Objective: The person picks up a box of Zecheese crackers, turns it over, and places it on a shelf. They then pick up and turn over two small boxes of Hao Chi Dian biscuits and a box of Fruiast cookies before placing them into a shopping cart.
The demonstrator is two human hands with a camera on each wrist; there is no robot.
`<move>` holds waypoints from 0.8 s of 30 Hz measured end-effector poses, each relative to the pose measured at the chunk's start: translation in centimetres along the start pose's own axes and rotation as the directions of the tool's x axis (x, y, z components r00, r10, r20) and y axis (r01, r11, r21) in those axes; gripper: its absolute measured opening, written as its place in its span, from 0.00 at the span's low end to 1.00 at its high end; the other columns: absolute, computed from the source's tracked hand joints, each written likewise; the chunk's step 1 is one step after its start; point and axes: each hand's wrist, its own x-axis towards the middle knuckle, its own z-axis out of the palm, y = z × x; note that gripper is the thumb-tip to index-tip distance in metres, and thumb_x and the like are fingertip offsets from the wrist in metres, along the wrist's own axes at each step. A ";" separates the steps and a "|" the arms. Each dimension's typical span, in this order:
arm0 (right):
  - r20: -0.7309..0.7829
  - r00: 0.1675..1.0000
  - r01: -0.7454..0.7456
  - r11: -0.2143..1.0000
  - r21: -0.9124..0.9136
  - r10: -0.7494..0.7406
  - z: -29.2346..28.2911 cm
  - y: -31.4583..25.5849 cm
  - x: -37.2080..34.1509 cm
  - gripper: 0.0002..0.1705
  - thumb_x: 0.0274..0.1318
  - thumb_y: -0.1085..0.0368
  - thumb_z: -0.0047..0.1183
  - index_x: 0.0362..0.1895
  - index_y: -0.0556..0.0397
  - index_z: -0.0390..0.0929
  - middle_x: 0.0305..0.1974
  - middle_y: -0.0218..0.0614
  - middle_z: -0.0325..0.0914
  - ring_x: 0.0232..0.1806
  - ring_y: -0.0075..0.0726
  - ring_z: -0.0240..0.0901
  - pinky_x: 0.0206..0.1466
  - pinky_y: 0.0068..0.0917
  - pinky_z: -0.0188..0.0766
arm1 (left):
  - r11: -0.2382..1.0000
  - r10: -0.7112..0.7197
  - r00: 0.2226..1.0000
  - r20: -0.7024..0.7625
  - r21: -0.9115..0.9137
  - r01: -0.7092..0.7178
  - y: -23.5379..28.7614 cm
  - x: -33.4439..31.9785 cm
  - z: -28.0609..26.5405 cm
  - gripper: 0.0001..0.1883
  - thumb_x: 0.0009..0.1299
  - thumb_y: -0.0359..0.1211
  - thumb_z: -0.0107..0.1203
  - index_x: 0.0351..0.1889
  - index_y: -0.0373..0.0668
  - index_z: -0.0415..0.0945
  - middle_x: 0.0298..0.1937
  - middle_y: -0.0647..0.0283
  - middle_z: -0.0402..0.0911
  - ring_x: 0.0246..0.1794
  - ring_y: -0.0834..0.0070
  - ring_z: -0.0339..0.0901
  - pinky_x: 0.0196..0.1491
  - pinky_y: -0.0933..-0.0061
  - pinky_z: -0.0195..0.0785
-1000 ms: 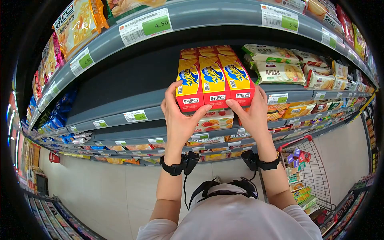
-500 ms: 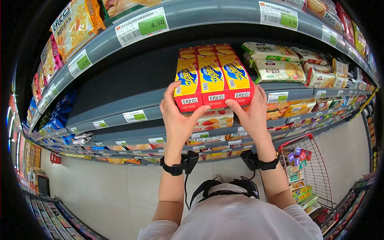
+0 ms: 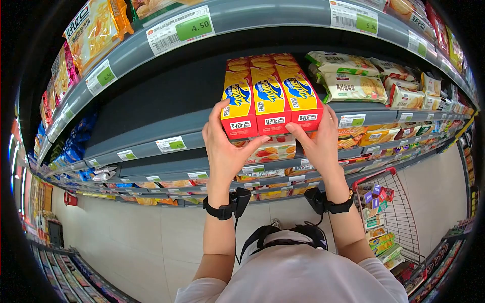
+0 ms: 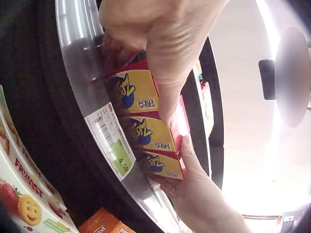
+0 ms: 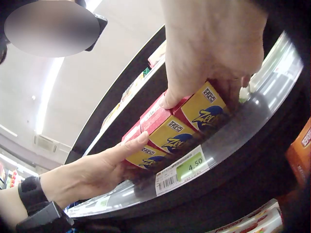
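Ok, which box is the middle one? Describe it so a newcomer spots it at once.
Start at the grey-edged shelf, left of the white snack packets. There, the left hand and right hand hold three red-and-yellow boxes side by side. The middle box alone has a matching box on each side.
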 end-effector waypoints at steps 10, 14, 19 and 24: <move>0.034 0.999 0.005 1.000 0.008 -0.005 -0.2 0.0 -0.2 0.46 0.46 0.43 0.65 0.61 0.61 0.61 0.48 0.46 0.76 0.53 0.47 0.72 0.68 0.51 0.49 | 0.999 0.031 1.000 0.006 0.019 -0.031 0.3 -0.2 -0.2 0.49 0.49 0.45 0.74 0.66 0.47 0.56 0.60 0.53 0.69 0.61 0.57 0.62 0.61 0.53 0.57; 0.069 0.997 0.030 0.999 -0.012 -0.029 -0.5 0.2 -0.3 0.50 0.43 0.41 0.66 0.62 0.61 0.59 0.49 0.48 0.76 0.55 0.48 0.71 0.69 0.52 0.47 | 0.994 0.094 0.994 0.048 -0.054 -0.091 -1.1 -0.1 -0.7 0.38 0.61 0.42 0.61 0.67 0.45 0.55 0.62 0.51 0.68 0.60 0.57 0.62 0.64 0.54 0.52; 0.087 0.996 0.030 1.000 -0.002 -0.029 -0.7 0.2 -0.3 0.50 0.44 0.41 0.65 0.62 0.61 0.59 0.50 0.49 0.75 0.56 0.50 0.70 0.69 0.52 0.47 | 0.993 0.086 0.995 0.049 -0.091 -0.081 -1.4 -0.2 -0.7 0.33 0.64 0.40 0.51 0.67 0.43 0.56 0.62 0.51 0.67 0.60 0.58 0.61 0.67 0.55 0.45; 0.099 0.995 0.013 1.000 0.004 -0.013 -0.7 0.2 -0.3 0.50 0.44 0.41 0.65 0.62 0.62 0.59 0.50 0.50 0.75 0.56 0.50 0.69 0.69 0.53 0.47 | 0.994 0.055 0.997 0.054 -0.092 -0.050 -1.4 -0.3 -0.6 0.32 0.65 0.40 0.51 0.67 0.43 0.55 0.62 0.51 0.67 0.61 0.59 0.61 0.67 0.55 0.44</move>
